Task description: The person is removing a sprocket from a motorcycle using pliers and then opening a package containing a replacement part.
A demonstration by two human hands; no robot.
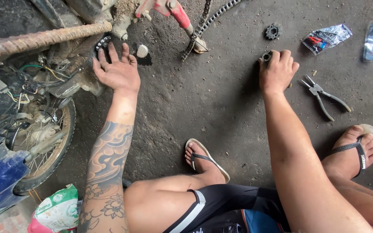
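Head view: my left hand (117, 71) lies fingers spread, grip apart, against the sprocket (102, 43) on the motorcycle at far left. My right hand (277, 71) is clamped on a small round part (266, 56) on the floor (195, 112), pliers (324, 97) just right, open room between.

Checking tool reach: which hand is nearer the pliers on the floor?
Right. The right hand rests just left of the pliers; the left hand is far across, at the motorcycle.
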